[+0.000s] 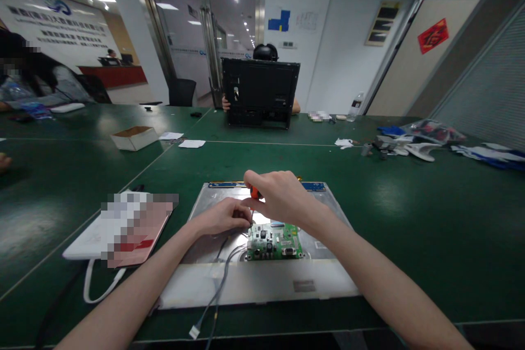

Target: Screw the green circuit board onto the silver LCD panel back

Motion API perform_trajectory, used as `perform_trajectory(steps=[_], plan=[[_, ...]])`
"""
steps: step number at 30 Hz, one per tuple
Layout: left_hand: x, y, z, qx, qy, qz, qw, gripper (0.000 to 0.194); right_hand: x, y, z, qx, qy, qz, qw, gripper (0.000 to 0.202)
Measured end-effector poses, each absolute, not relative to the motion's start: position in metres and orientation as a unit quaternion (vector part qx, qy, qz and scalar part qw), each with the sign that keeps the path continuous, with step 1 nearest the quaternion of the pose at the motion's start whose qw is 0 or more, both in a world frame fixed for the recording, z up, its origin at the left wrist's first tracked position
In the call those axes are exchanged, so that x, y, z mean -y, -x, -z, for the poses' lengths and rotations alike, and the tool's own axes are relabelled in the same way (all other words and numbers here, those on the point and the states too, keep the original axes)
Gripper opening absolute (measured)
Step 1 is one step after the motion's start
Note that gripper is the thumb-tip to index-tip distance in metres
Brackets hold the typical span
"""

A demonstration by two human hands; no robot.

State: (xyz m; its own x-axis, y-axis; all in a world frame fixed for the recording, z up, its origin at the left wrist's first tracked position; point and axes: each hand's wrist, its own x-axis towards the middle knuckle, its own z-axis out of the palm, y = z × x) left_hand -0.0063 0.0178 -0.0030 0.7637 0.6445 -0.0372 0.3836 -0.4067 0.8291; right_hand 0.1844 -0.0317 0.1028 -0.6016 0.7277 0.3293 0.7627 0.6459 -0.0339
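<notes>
A flat display panel lies back side up on the green table, with a green circuit board on its metal back. My right hand is wrapped round the orange and black handle of a screwdriver, its thin shaft pointing down at the board's upper left corner. Close beside that corner is my left hand, fingers curled together near the shaft tip; whatever they pinch is hidden. Grey cables run from the board's left side over the panel's near edge, ending in a white connector.
Left of the panel lie a white device and a pink one with a white cable. Farther off are an open box and papers. Across the table a person holds a black monitor housing. Gloves and bags lie right.
</notes>
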Motion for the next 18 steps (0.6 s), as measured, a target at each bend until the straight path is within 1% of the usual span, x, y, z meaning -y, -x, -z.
perform_trajectory(steps=[4,9,18], plan=[[-0.0179,0.0070,0.0031,-0.307,-0.830,-0.140,0.444,0.012,0.0335,-0.1860,-0.1052,0.895,0.414,0.040,0.159,0.019],[-0.0187,0.0080,0.0044,-0.320,-0.828,-0.137,0.440,0.012,0.0336,-0.1852,-0.1050,0.894,0.416,0.032,0.163,0.013],[-0.0170,0.0059,0.0032,-0.331,-0.822,-0.137,0.443,0.009,0.0308,-0.1833,-0.1016,0.890,0.419,0.045,0.173,0.015]])
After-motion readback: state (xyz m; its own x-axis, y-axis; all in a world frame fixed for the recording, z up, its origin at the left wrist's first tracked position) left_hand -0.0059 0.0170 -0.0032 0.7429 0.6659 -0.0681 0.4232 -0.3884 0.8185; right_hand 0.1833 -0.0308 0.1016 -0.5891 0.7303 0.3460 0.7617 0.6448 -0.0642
